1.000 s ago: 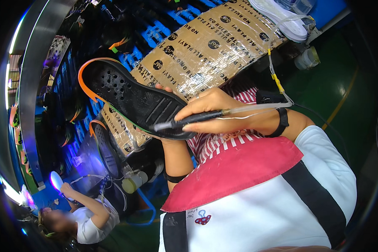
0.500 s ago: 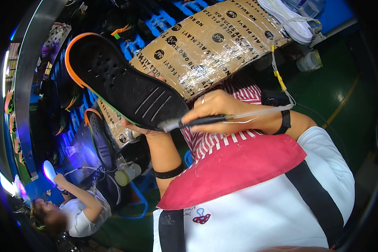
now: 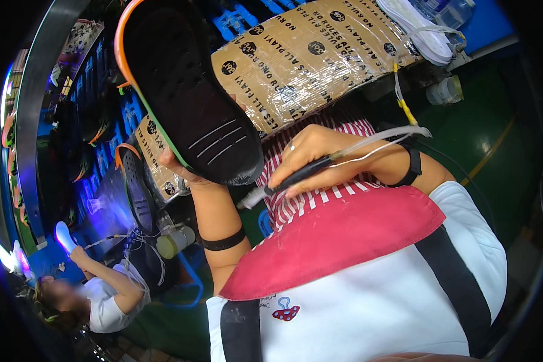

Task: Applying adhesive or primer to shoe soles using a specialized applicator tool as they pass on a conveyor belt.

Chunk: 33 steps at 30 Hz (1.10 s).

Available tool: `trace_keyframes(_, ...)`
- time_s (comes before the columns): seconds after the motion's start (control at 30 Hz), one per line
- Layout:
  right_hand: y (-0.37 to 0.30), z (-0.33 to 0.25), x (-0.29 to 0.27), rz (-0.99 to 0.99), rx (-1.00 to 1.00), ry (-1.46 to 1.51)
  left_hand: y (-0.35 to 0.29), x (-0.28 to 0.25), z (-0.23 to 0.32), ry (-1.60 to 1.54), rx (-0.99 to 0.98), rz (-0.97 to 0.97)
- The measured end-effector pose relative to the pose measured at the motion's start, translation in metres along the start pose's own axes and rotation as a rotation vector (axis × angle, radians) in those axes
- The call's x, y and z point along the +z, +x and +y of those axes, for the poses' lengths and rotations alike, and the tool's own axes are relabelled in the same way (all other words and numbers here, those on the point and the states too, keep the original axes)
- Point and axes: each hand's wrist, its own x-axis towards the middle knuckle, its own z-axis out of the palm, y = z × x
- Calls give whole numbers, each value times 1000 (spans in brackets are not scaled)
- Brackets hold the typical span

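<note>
My left hand is closed round a black shoe sole with an orange and green rim, gripping it from beneath near its lower end. Three pale grooves cross the sole's face, and wet-looking shine shows at the end closest to me. In my right hand is a black-handled brush, pinched between the fingers. A clear tube runs from the brush's rear past my wrist. Its pale bristles, blurred, point left, just below the sole's near end and apart from it.
Ahead lies a tape-wrapped cardboard pad. White soles and plastic bottles sit at the far right. Blue conveyor slats carry more soles. Another sole and a seated co-worker holding a lit sole are at the left.
The sole has moved up and slightly right in my left hand. The brush, earlier against the sole's near end, is now off it and a little lower.
</note>
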Motion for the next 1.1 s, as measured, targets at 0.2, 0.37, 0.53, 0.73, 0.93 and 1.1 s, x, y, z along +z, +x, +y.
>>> trace_keyframes(0.2, -1, 9, 3, 65, -91, -212, -2, -25, 4, 27, -18, 169)
trace_keyframes(0.37, -2, -2, -11, -83, -66, -94, 7, -10, 16, -67, -216, 113)
trace_keyframes(0.53, 5, -2, -7, -23, -70, -305, 24, 6, 14, 101, -492, 187)
trace_keyframes(0.73, 1, -13, -16, -125, -58, -170, 28, 19, 14, 305, -624, 260)
trace_keyframes(0.93, 1, -5, -6, -40, -88, -374, 38, 21, 17, 610, -733, 244)
trace_keyframes(1.1, -4, -13, -13, -66, -59, -307, 36, 30, 22, 725, -793, 269)
